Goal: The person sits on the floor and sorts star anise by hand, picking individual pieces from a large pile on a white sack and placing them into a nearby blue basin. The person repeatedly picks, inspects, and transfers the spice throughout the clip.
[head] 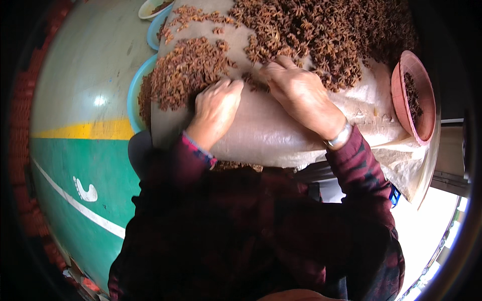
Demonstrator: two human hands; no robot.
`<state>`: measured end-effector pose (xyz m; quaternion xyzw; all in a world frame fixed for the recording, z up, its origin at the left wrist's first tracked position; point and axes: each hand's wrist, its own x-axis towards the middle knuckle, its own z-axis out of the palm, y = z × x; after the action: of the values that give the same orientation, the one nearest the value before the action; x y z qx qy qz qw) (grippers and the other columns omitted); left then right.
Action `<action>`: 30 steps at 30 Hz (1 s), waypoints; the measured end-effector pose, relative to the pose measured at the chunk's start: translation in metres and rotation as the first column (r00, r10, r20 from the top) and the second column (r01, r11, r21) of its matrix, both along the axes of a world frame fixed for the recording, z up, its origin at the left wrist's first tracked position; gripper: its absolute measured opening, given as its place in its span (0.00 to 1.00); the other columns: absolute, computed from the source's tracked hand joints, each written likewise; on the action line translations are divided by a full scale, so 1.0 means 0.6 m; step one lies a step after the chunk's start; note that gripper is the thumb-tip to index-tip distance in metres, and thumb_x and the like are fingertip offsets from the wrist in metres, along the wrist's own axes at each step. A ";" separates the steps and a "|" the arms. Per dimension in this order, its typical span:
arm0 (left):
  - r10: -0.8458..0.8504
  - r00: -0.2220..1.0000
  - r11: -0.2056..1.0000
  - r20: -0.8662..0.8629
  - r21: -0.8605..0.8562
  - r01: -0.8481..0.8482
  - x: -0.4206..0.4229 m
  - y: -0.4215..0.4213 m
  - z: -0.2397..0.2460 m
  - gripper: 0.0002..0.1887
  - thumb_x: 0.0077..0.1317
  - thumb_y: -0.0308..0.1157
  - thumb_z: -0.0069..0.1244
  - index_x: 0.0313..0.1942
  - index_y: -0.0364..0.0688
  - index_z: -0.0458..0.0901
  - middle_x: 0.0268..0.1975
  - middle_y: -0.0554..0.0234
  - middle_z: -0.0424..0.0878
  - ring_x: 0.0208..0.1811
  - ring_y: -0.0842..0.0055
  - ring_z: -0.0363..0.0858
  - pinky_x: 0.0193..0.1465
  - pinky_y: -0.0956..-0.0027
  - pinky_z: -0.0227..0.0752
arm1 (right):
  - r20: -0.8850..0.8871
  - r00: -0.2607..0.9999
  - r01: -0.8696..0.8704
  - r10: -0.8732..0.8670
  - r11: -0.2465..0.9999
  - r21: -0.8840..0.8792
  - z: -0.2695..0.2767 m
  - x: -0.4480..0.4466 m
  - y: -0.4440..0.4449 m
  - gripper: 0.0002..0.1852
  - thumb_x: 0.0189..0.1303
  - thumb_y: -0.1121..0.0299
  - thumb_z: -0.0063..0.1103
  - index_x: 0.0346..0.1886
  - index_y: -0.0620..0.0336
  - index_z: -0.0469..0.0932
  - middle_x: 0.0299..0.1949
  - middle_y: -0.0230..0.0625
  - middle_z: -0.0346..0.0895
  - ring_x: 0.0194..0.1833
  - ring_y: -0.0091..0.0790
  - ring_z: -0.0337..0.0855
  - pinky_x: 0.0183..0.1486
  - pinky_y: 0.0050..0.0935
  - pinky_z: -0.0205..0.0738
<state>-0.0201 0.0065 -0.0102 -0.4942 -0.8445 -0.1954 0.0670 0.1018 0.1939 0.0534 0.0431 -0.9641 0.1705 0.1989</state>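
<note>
Dried star anise lies in a large heap (324, 34) at the far side of a table covered with a pale woven plastic sheet (260, 131). A smaller star anise pile (188, 71) lies at the left edge. My left hand (219, 107), palm down with curled fingers, rests at the right border of the smaller pile; its fingertips are hidden. My right hand (297, 90), with a metal band at the wrist, reaches to the near edge of the large heap, its fingers bent down. A few dark pieces (251, 81) lie between the hands. What either hand grips cannot be seen.
A pink plastic basket (427, 113) with some star anise stands tilted at the table's right edge. Along the left edge are a blue-rimmed basin (133, 94), a second blue basin (152, 32) and a pale bowl (145, 9). The floor (113, 161) is green and grey with a yellow stripe.
</note>
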 end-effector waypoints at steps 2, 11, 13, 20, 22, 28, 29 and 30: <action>-0.026 0.997 0.984 0.070 0.175 0.014 -0.002 -0.009 -0.002 0.10 0.71 0.29 0.52 0.50 0.41 0.83 0.39 0.52 0.85 0.40 0.55 0.85 0.40 0.54 0.79 | 0.099 0.994 0.014 -0.051 0.939 0.343 -0.010 -0.047 0.011 0.13 0.61 0.76 0.57 0.49 0.56 0.80 0.40 0.43 0.76 0.34 0.40 0.86 0.32 0.37 0.82; -0.404 0.143 0.824 0.904 0.427 -0.373 0.003 -0.033 0.031 0.17 0.82 0.39 0.42 0.60 0.37 0.77 0.30 0.69 0.77 0.24 0.89 0.67 0.23 0.82 0.58 | 0.023 0.987 -0.160 0.162 0.929 0.334 -0.029 -0.109 0.023 0.11 0.60 0.69 0.59 0.45 0.57 0.82 0.43 0.37 0.79 0.37 0.40 0.87 0.36 0.36 0.83; -0.409 0.019 0.806 0.912 0.371 -0.462 0.015 -0.022 0.031 0.22 0.83 0.46 0.38 0.61 0.37 0.74 0.32 0.63 0.78 0.22 0.86 0.67 0.20 0.81 0.56 | -0.058 0.988 -0.126 0.142 0.967 0.222 -0.028 -0.081 0.003 0.11 0.59 0.69 0.62 0.44 0.57 0.82 0.41 0.34 0.81 0.37 0.39 0.87 0.35 0.34 0.83; -0.492 -0.376 0.828 0.785 0.289 -0.481 0.060 -0.004 0.028 0.16 0.84 0.43 0.37 0.46 0.40 0.75 0.31 0.67 0.73 0.25 0.83 0.68 0.21 0.80 0.56 | -0.235 0.965 -0.103 0.120 0.991 0.082 -0.041 0.031 -0.058 0.11 0.56 0.74 0.67 0.43 0.54 0.82 0.41 0.32 0.80 0.34 0.37 0.86 0.36 0.30 0.83; -0.509 -0.264 0.828 0.819 0.382 -0.411 0.079 -0.008 0.032 0.15 0.83 0.41 0.36 0.46 0.40 0.75 0.32 0.67 0.73 0.25 0.84 0.68 0.21 0.80 0.55 | -0.271 0.959 -0.080 0.079 0.997 0.009 -0.054 0.046 -0.068 0.08 0.60 0.72 0.65 0.43 0.53 0.81 0.41 0.34 0.79 0.36 0.37 0.87 0.37 0.29 0.83; -0.488 -0.234 0.850 0.841 0.397 -0.346 0.107 -0.003 0.051 0.10 0.80 0.32 0.37 0.55 0.41 0.71 0.31 0.65 0.74 0.22 0.86 0.65 0.23 0.81 0.56 | -0.172 0.979 -0.141 -0.106 0.251 -0.958 -0.094 0.064 -0.108 0.01 0.76 0.76 0.57 0.43 0.60 0.78 0.33 0.29 0.81 0.36 0.20 0.82 0.37 0.23 0.79; -0.472 -0.160 0.858 0.867 0.411 -0.307 0.111 -0.004 0.055 0.11 0.79 0.31 0.37 0.57 0.40 0.69 0.31 0.65 0.74 0.22 0.86 0.64 0.23 0.82 0.57 | -0.166 0.983 -0.158 -0.079 0.091 -0.983 -0.096 0.067 -0.111 0.02 0.76 0.75 0.56 0.43 0.60 0.77 0.34 0.28 0.81 0.36 0.19 0.82 0.37 0.23 0.79; -0.447 -0.083 0.869 0.891 0.411 -0.276 0.115 -0.006 0.058 0.12 0.79 0.30 0.37 0.58 0.40 0.68 0.31 0.64 0.74 0.21 0.86 0.64 0.24 0.82 0.57 | -0.210 0.978 -0.210 -0.010 -0.032 -0.977 -0.096 0.072 -0.109 0.03 0.78 0.73 0.55 0.43 0.61 0.76 0.34 0.28 0.81 0.37 0.19 0.80 0.40 0.23 0.78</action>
<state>0.0490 0.0029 0.0247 -0.2092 -0.4998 -0.6981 -0.4679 0.1447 0.1284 -0.0041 -0.0295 -0.5264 0.8180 0.2300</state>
